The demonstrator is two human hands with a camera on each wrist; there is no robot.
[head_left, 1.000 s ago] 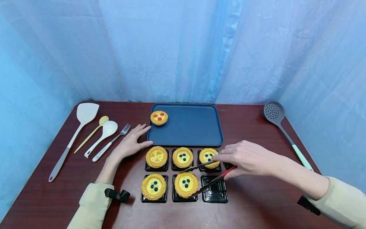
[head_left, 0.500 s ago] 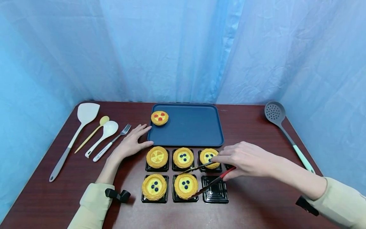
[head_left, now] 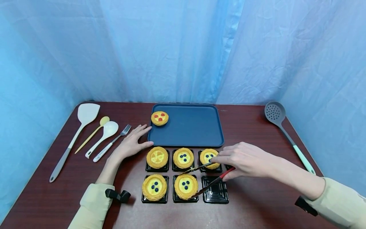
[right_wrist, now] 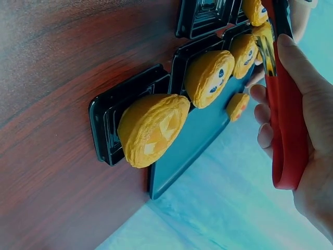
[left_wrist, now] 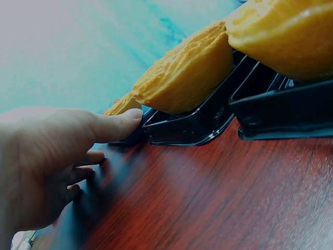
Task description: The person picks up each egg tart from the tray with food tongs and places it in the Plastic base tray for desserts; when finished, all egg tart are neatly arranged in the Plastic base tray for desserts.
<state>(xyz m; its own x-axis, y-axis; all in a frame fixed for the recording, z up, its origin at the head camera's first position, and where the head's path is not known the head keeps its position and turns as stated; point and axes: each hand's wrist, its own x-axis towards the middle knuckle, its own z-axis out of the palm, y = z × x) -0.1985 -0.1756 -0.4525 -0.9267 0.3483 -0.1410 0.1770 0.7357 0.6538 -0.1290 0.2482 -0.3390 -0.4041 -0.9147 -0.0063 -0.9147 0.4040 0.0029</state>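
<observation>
My right hand [head_left: 243, 160] holds red-handled tongs [head_left: 211, 183], also large in the right wrist view. The tongs' two arms are spread, their tips at the far and near sides of a blueberry-topped egg tart [head_left: 186, 187]. That tart sits in a black plastic box [head_left: 176, 197], the middle one of the front row. My left hand [head_left: 132, 143] lies with spread fingers at the left edge of a dark blue tray [head_left: 194, 125]; its thumb [left_wrist: 122, 122] is by the tray corner. On the tray is a tart with red toppings [head_left: 160, 118].
Several more tarts stand in black boxes, one with orange pieces [right_wrist: 153, 130] partly behind my right hand in the head view. The front-right box [head_left: 215, 192] holds nothing. Left lie a turner [head_left: 88, 113], two spoons [head_left: 110, 129] and a fork [head_left: 112, 141]; right, a skimmer [head_left: 275, 113].
My right forearm has shifted slightly left, and the tongs' near tip has moved a touch outward from the tart. The left hand and the tarts stay in place.
</observation>
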